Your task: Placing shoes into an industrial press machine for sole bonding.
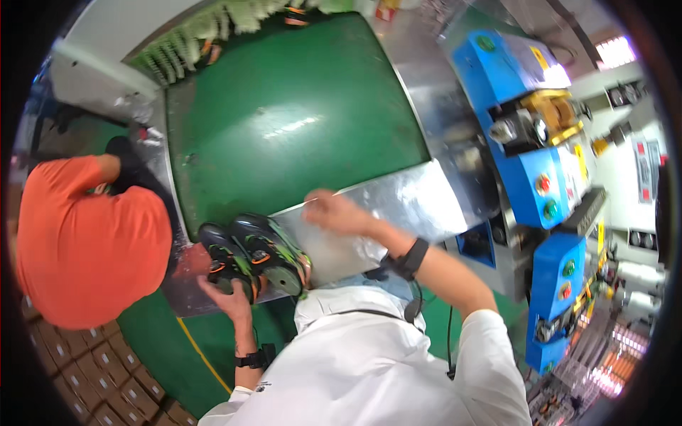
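Two dark shoes with green and orange trim stand side by side at the near left edge of a green conveyor belt (298, 135). In the right shoe (266, 248) a grey-green plug with a small hole fills the opening, like the top of a shoe last. My left hand (231, 302) grips the near end of the left shoe (226, 255), its fingers partly hidden there. Over the metal plate (383, 213) to the right of the shoes, my right hand (334, 213) is raised with curled fingers. Whatever it may hold is hidden.
A co-worker in an orange shirt (92, 241) is close on the left. Stacked cartons (99, 369) lie beyond my left arm. Blue machines with buttons (522, 135) line the right side. Pale bristle strips (227, 21) hang at the belt's far end, with more shoes beneath.
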{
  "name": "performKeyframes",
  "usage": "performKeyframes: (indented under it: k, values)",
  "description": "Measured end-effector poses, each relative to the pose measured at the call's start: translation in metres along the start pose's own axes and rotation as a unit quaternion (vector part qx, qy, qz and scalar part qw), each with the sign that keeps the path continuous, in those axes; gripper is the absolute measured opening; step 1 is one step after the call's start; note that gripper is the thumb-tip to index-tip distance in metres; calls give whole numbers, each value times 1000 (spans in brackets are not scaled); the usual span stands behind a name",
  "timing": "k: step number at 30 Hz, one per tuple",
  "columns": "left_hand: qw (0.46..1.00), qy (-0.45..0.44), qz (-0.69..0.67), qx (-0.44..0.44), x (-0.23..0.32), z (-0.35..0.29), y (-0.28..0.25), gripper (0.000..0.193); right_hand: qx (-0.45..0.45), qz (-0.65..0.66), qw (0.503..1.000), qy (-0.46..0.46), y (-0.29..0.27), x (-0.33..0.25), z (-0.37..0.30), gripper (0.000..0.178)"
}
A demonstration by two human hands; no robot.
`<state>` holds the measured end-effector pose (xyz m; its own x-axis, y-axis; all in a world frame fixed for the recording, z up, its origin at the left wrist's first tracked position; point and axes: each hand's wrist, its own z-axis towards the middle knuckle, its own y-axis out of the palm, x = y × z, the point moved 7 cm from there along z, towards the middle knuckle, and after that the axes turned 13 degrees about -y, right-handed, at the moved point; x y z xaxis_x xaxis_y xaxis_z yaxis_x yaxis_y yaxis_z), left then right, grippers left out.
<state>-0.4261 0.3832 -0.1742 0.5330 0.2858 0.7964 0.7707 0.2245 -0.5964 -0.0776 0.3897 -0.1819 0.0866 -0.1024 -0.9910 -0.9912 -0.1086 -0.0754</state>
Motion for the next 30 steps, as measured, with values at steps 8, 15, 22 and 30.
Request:
performKeyframes:
  k: [8, 15, 22, 30]
  values:
    - [918, 167, -88, -349, 163, -105, 82, 48, 217, -16, 976, 28, -184, -80, -127, 41]
    - [469, 274, 99, -833, 244, -329, 158, 29, 208, -29, 977, 24, -205, -68, -230, 34]
    - [80, 293, 147, -941, 242, -499, 128, 37, 183, -204, 959, -69, -221, -132, -234, 34]
    - [164, 353, 173, -905, 237, -518, 121, 28, 135, -228, 963, -43, -207, -163, -229, 36]
